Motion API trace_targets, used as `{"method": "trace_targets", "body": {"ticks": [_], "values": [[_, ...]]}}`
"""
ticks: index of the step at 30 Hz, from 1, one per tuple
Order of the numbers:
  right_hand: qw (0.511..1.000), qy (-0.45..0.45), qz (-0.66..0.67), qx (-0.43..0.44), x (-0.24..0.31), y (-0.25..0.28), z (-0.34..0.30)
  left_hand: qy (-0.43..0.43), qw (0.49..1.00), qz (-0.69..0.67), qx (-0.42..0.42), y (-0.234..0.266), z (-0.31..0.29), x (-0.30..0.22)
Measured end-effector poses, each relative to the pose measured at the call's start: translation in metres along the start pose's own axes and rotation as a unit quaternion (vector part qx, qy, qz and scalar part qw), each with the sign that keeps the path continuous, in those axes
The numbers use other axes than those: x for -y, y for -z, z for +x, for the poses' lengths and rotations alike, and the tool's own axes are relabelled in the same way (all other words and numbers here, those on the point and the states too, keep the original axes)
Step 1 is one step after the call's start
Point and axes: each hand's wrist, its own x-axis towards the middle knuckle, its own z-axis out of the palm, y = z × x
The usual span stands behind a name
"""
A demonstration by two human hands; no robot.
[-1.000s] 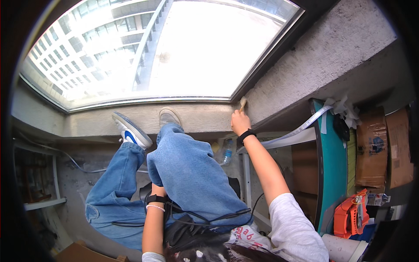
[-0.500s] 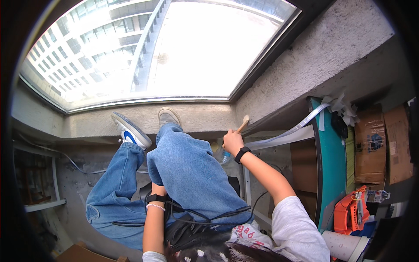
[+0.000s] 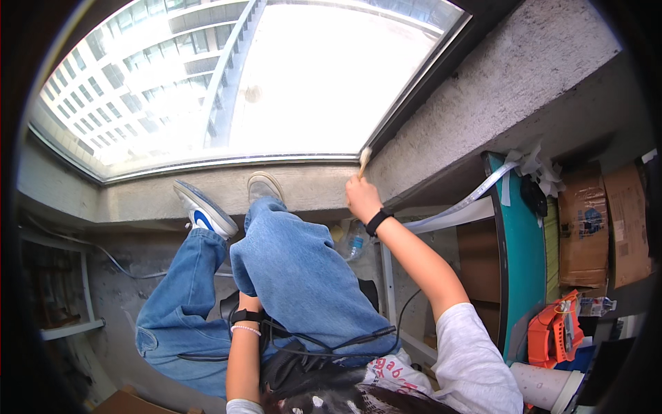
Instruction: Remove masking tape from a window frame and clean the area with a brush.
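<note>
At the window (image 3: 276,90), the right hand (image 3: 363,198) grips the brush (image 3: 364,159) (lower earlier); left hand (image 3: 249,301) mostly hidden, state unclear.

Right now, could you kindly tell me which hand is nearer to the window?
Right: the right hand holds a brush near the window, by its lower-right corner; the left hand is farther back, partly hidden by a leg.

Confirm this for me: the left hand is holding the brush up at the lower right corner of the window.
Not quite: it is the right hand that holds the brush up at the lower right corner of the window, as the head view shows.
</note>
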Motion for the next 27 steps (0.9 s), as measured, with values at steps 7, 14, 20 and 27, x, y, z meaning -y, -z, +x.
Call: {"method": "trace_targets", "body": {"ticks": [7,14,20,27], "values": [[0.993,-0.103,-0.047,0.041,-0.022,0.0,0.008,-0.117,0.987,0.04,-0.1,-0.018,0.004,0.025],[0.99,-0.101,-0.021,0.092,0.011,0.029,-0.017,-0.27,0.932,0.148,-0.192,-0.032,0.014,0.052],[0.969,-0.119,0.086,0.197,0.025,0.062,-0.033,-0.177,0.971,0.091,-0.133,-0.022,0.014,0.031],[0.997,-0.038,0.032,-0.058,0.007,0.05,-0.004,0.001,0.998,-0.01,-0.061,-0.005,0.008,0.001]]}}
